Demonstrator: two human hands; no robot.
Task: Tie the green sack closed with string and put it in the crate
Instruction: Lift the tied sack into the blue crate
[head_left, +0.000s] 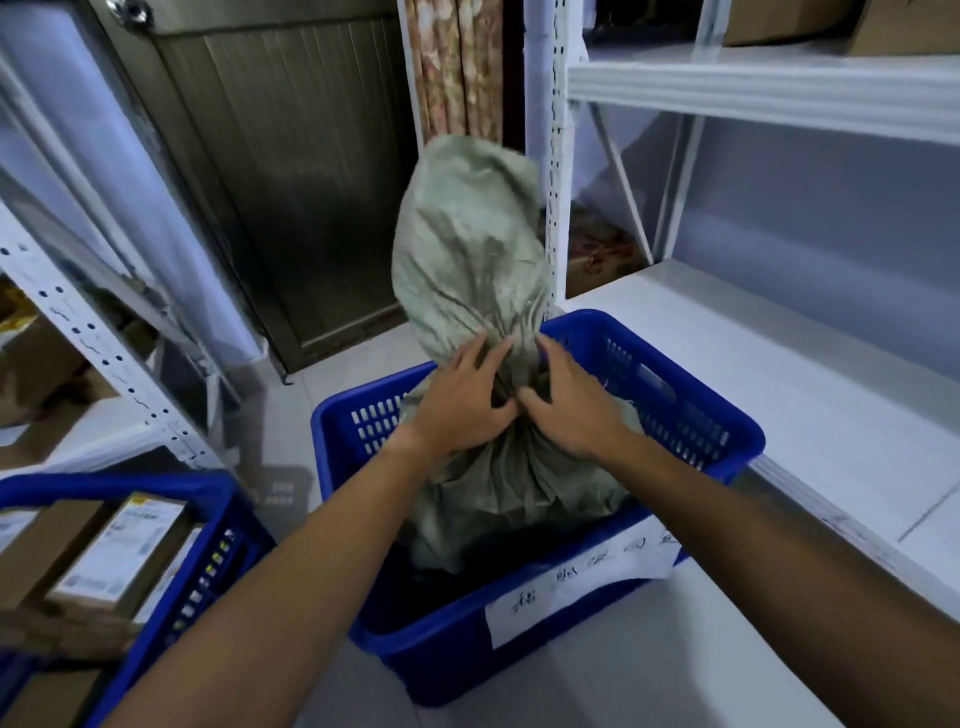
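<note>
A pale green woven sack (470, 249) stands in a blue plastic crate (691, 415) on the floor. Its loose top rises well above the crate's rim, and its neck is gathered in at about rim height. My left hand (460, 402) and my right hand (569, 405) meet at that gathered neck, fingers curled into the bunched cloth from both sides. I can make out no string; the hands cover the neck. A white paper label (582, 587) with handwriting is stuck on the crate's near wall.
A second blue crate (208, 545) with cardboard boxes sits at the lower left. White metal shelving stands to the left (98, 343) and right (779, 93), with a low white shelf board (779, 374) beside the crate. A metal door (291, 182) is behind.
</note>
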